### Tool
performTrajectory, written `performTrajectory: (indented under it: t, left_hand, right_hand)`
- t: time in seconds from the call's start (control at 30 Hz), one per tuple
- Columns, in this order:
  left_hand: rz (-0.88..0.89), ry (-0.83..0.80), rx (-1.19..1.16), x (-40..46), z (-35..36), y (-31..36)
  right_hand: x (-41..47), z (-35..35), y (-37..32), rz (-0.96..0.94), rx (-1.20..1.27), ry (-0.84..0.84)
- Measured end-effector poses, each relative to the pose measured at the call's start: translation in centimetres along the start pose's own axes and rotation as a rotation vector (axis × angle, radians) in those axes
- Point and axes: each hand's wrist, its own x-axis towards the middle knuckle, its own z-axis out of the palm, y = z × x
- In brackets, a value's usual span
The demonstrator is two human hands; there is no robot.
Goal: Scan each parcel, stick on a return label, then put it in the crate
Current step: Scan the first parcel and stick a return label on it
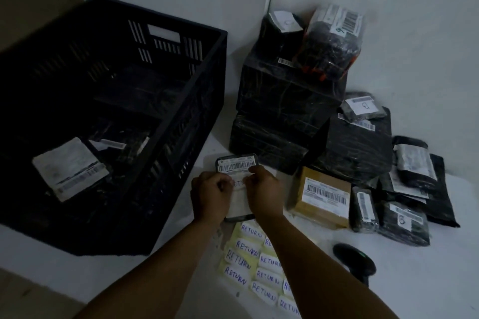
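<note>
A small dark parcel (236, 163) with a barcode label lies on the white table in front of me. Both my hands rest on it. My left hand (211, 195) and my right hand (264, 193) pinch a white "RETURN" label (239, 183) between them, against the parcel's face. Below my wrists lies a yellow sheet of several handwritten "RETURN" labels (255, 264). The black plastic crate (166, 116) stands to the left, holding a parcel with a white label (70, 168) and other dark parcels. A black handheld scanner (355, 263) rests on the table at lower right.
A pile of black-wrapped parcels (290, 101) stands against the wall at the back right. A brown cardboard box (322, 197) with a barcode label sits just right of my hands. Several small black pouches (404, 223) lie further right.
</note>
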Motion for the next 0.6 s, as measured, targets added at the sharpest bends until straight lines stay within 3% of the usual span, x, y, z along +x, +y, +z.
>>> performTrajectory:
  t: [0.17,0.37,0.6]
  left_hand:
    - [-0.031,0.023,-0.020,0.1,0.5,-0.2]
    - [-0.266,0.033,-0.186,-0.1,0.8,-0.4]
    - [-0.246,-0.021,-0.235,-0.3,0.7,-0.8]
  right_hand:
    - [-0.1,0.6,0.4,-0.100,-0.144,0.048]
    - [0.6,0.1,1.2,0.116,-0.026,0.051]
    - [-0.6,0.0,1.3,0.056,-0.120,-0.031]
